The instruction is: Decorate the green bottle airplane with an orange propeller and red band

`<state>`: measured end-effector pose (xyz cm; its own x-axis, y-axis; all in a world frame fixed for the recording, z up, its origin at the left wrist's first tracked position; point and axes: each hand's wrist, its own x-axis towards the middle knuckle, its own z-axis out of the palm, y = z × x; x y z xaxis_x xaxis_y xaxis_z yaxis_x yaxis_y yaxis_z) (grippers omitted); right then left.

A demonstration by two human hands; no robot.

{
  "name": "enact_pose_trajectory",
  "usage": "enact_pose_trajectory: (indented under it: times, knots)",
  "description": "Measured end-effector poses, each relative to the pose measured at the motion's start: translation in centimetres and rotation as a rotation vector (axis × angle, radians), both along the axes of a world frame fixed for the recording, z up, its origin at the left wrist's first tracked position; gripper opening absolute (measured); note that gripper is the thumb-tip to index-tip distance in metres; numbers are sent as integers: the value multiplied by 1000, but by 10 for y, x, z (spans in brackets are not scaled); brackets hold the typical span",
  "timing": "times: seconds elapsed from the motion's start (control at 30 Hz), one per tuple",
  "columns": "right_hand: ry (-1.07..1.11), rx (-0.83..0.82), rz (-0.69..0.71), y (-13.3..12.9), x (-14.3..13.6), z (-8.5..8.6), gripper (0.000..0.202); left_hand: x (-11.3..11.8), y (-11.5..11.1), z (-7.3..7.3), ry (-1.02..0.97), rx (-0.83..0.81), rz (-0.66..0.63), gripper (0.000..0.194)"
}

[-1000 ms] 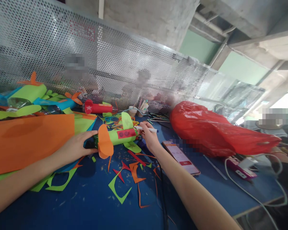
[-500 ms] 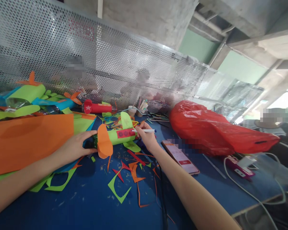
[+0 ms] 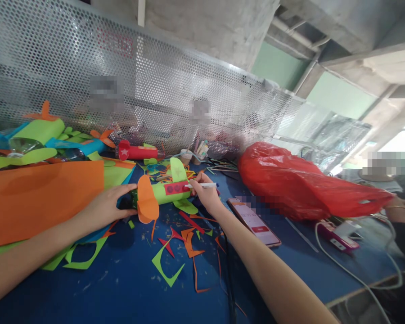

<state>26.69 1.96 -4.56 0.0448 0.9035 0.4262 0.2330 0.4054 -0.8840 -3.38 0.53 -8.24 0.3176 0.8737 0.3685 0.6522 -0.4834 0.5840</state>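
A bottle wrapped in lime-green paper (image 3: 159, 193) lies on its side, with green side wings and an orange propeller-shaped piece (image 3: 147, 199) at its left end. My left hand (image 3: 116, 200) grips the dark green bottle end beside the orange piece, thumb and fingers on either side. In my right hand (image 3: 205, 193) is a white marker (image 3: 207, 185) with a blue end. Its tip touches, or is very close to, the red strip (image 3: 175, 187) on the bottle, where dark round marks show. My right fingers partly hide the bottle's right end.
Paper scraps (image 3: 168, 265) lie in front. Orange sheets (image 3: 43, 198) and other paper-covered bottles (image 3: 140, 152) are at left and back. A phone (image 3: 254, 221), a red plastic bag (image 3: 290, 180) and a power strip (image 3: 337, 236) are to the right. A perforated metal screen (image 3: 189, 81) stands behind.
Another person's arm has come in at the right edge, by the end of the red bag. My hands, the bottle and the marker have hardly moved.
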Motion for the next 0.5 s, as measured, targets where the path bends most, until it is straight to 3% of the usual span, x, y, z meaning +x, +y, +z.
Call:
enact_pose_trajectory:
  times: [0.5]
  knots:
    - [-5,-3,18,2,0,-3,24,-1,2,-2,62,26,9,67]
